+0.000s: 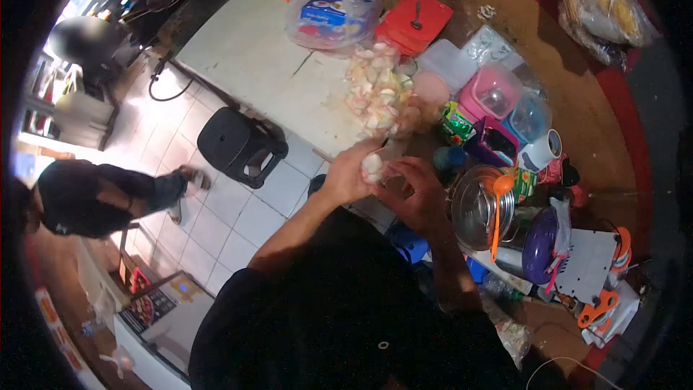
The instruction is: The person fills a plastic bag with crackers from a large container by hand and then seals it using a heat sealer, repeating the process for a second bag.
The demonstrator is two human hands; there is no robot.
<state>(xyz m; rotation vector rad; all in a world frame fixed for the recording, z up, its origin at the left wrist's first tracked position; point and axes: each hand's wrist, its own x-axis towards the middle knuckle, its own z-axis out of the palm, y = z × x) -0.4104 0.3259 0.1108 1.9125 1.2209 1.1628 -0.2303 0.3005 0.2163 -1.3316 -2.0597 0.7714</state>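
Evidently light and floppy: a clear bag [377, 90] of pastel pieces, gripped at its neck.
The left hand [349, 175] and right hand [419, 198] both pinch the gathered plastic at the white table [245, 50] edge. The contents, perhaps crackers, look brittle, so the neck is the safer hold, not the belly.

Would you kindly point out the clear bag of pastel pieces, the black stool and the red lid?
clear bag of pastel pieces [375, 90]: head view, middle of the bag.
black stool [232, 137]: head view, its seat top.
red lid [401, 27]: head view, flat top beside the handle.
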